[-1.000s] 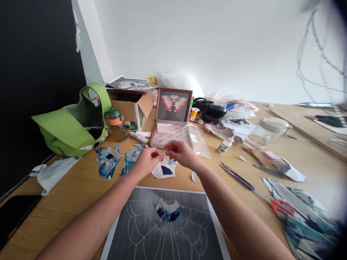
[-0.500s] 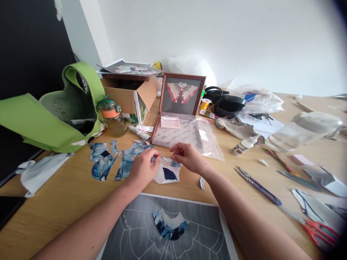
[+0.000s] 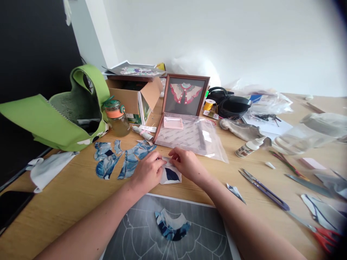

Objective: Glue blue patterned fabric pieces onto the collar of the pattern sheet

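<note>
A white cloth piece (image 3: 164,177) with a dark blue leaf-shaped patch (image 3: 172,174) lies between my hands. My left hand (image 3: 148,169) pinches its upper left edge with curled fingers. My right hand (image 3: 187,164) grips the upper right edge, its fingertips close to those of the left. The fingers partly hide the cloth's top. Left of my left hand lie blue-patterned fabric pieces (image 3: 105,168), fitted near one another. In front of me, a dark printed pattern sheet (image 3: 135,231) with white lines bears a blue and white collar-shaped fabric piece (image 3: 173,234).
Behind my hands stand a framed collar picture (image 3: 187,94), a jar (image 3: 119,124) and a green bag (image 3: 46,115). To the right lie a glue bottle (image 3: 248,147), thread snips (image 3: 265,189), red-handled scissors (image 3: 326,236) and a patterned scrap (image 3: 235,193). A phone (image 3: 15,206) rests at left.
My hands have come closer together on the cloth, fingertips now almost meeting at its top edge. The view has shifted slightly left. A patterned scrap now shows right of my right forearm.
</note>
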`<action>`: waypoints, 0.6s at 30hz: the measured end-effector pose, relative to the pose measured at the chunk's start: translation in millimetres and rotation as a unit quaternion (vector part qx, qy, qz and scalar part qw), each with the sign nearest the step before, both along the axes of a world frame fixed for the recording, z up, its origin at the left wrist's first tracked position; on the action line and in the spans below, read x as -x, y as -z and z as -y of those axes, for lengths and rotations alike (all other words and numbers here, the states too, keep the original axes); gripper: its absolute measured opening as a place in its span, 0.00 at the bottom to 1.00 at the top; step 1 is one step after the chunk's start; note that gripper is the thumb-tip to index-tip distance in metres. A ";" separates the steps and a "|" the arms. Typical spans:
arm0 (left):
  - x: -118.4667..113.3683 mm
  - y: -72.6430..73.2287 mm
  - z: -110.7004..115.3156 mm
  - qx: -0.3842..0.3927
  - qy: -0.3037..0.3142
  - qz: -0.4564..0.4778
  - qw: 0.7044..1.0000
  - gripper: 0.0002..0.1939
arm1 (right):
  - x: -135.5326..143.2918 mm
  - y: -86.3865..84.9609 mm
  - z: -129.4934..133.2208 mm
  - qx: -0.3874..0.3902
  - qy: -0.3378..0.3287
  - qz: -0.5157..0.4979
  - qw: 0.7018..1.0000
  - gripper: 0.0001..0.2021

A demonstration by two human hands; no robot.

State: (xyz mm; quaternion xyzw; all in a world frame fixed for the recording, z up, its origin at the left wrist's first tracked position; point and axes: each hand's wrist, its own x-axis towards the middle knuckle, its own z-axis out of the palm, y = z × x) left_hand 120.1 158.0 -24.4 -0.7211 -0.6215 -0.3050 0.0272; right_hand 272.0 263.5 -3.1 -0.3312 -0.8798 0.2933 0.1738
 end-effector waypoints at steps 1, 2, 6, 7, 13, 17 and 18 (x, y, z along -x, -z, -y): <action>-0.1 -0.4 -0.1 0.006 -0.001 -0.010 1.000 0.18 | 0.2 0.7 0.4 -0.009 -0.002 0.005 1.000 0.09; -0.4 -1.1 -0.1 0.012 -0.001 -0.018 1.000 0.17 | 0.3 1.3 0.8 -0.017 -0.003 0.008 1.000 0.09; -1.8 -4.6 0.5 0.026 0.004 -0.041 0.999 0.15 | 0.1 2.8 1.9 -0.028 -0.003 0.011 1.000 0.09; -2.0 -5.3 0.9 0.028 0.004 -0.043 0.999 0.15 | 0.0 2.9 2.0 -0.029 -0.002 0.012 0.999 0.09; -1.6 -6.9 2.2 0.034 0.006 -0.054 0.998 0.17 | 0.1 3.5 3.2 -0.046 0.005 0.020 0.999 0.09; -1.2 -6.4 1.6 0.043 0.006 -0.065 0.997 0.16 | 0.2 2.4 2.9 -0.058 -0.005 0.025 0.998 0.08; -1.2 -6.0 1.5 0.044 0.005 -0.066 0.997 0.16 | -0.2 1.7 2.1 -0.064 -0.003 0.022 0.998 0.08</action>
